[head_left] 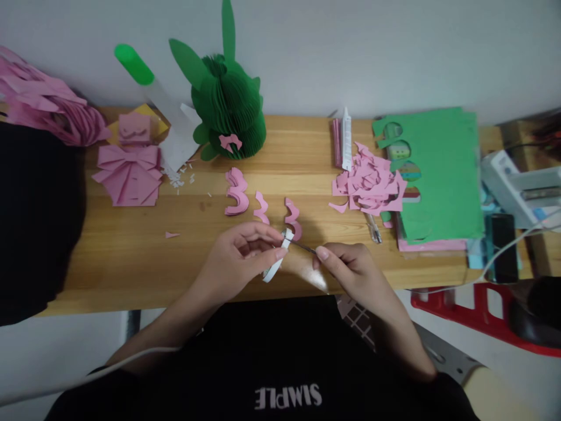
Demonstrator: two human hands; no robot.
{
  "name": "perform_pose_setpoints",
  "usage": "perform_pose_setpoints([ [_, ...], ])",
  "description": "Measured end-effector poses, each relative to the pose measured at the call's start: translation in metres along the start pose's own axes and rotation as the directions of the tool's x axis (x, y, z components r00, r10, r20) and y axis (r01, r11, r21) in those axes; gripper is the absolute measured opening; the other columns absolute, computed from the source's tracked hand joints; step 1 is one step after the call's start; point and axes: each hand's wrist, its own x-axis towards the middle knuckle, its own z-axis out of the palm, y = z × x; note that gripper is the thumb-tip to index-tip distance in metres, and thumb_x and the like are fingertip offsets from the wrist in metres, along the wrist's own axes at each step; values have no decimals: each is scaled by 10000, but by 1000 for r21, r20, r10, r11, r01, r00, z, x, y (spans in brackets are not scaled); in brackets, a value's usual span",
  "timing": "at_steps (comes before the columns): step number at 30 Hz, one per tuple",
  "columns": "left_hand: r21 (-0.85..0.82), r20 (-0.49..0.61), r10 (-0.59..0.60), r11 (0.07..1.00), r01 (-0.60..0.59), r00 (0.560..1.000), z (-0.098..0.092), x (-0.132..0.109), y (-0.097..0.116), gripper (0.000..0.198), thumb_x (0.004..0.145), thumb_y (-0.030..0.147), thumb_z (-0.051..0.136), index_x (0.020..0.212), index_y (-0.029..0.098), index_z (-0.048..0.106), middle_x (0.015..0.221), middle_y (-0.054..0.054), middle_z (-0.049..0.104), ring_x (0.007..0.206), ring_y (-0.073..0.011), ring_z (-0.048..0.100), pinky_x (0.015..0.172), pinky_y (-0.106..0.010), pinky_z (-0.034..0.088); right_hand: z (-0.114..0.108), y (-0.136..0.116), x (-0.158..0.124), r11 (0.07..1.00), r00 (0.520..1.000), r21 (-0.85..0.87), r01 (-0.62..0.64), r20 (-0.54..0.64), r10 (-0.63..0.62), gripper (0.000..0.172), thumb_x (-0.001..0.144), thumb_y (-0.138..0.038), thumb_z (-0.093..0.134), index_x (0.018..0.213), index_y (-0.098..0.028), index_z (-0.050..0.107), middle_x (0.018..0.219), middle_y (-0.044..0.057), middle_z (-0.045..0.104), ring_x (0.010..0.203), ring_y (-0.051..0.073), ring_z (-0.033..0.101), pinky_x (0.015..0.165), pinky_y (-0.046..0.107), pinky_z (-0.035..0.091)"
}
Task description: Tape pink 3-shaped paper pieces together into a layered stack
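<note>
From my remote seat I see the left hand (239,254) pinching the white tape roll (274,268) over the table (153,257); the right hand (353,266), apart from it, grips a thin dark tool (304,247) whose tip appears to meet the tape. I judge a slipping tip could nick the nearby left fingertips (280,253), while a loosened pinch could drop the roll against the pink wavy strip (291,211) just beyond.

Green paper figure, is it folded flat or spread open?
Spread open: the green figure fans out into a rounded, pleated body.
</note>
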Motion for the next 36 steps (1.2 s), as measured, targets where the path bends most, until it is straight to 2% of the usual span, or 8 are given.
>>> perform_pose_setpoints([
  [3,6,7,14,1000,-14,1000,0,0,0,145,694,271,724,790,199,642,759,4,727,661,-132,657,554,-221,512,0,-2,-1,999,1000,-30,16,-14,-17,524,951,-546,441,621,-173,605,499,-24,493,481,97,441,488,239,337],
  [8,18,3,24,1000,-24,1000,1,1,-1,150,712,263,725,824,194,653,812,-7,742,711,-139,677,554,-208,506,0,-4,-3,996,998,-69,51,-35,-53,481,957,-475,475,594,-174,571,492,-50,400,459,80,353,462,236,282],
  [13,19,45,47,999,-48,998,-1,0,-2,320,748,271,702,1062,220,660,848,1,734,721,-143,675,577,-221,515,0,-4,-3,994,998,-95,50,-42,-54,492,958,-476,475,582,-175,576,494,-52,360,462,81,329,455,236,274],
  [17,72,79,70,995,-75,994,-2,0,0,194,764,260,686,952,212,675,866,-6,731,746,-142,671,582,-215,506,0,-5,-3,991,998,-120,54,-36,-59,496,955,-503,471,616,-174,624,488,-44,396,458,87,350,449,236,281],
  [22,53,81,88,994,-93,993,-2,0,3,128,753,222,698,871,206,652,809,15,699,713,-119,651,583,-199,492,-3,-4,-3,988,999,-150,31,-29,-36,500,943,-528,475,648,-167,657,496,-41,398,454,88,337,447,241,280],
  [29,2,97,115,993,-116,989,-1,-1,2,153,767,206,687,913,212,641,796,31,665,674,-98,615,577,-189,483,-8,-4,-1,990,998,-126,69,16,-68,475,957,-488,475,645,-168,638,508,-41,434,475,87,365,466,241,288],
  [36,11,105,123,992,-125,987,0,-2,3,162,777,199,674,935,211,641,796,31,654,664,-91,610,578,-184,495,-10,-4,0,990,997,-127,67,51,-61,490,966,-492,455,611,-173,564,511,-48,383,472,81,347,470,241,280],
])
